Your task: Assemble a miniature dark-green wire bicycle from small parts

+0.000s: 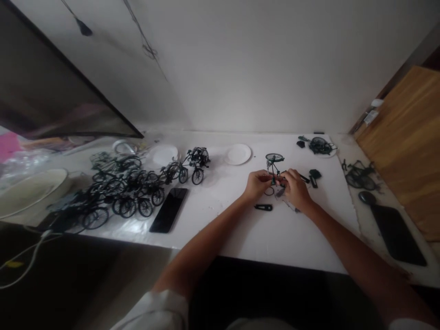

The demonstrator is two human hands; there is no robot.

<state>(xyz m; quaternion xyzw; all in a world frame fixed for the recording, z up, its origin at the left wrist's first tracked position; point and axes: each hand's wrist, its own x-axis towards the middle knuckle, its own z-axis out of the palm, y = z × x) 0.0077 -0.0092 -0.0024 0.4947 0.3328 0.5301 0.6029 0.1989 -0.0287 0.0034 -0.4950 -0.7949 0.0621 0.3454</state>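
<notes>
My left hand (257,183) and my right hand (296,188) meet over a white table (240,229), both pinched on a small dark-green model bicycle part (274,170) with a wheel standing at its top. Fingers of each hand are closed around the frame between them. A loose ring and a flat black piece (263,207) lie on the table just below the hands. Small black parts (313,176) rest right of my right hand.
Several finished model bicycles (127,188) crowd the table's left side beside a black phone (169,209). White plates (238,154) sit at the back. More parts (319,145) lie on a plate at back right. A black pad (397,233) and mouse are at right.
</notes>
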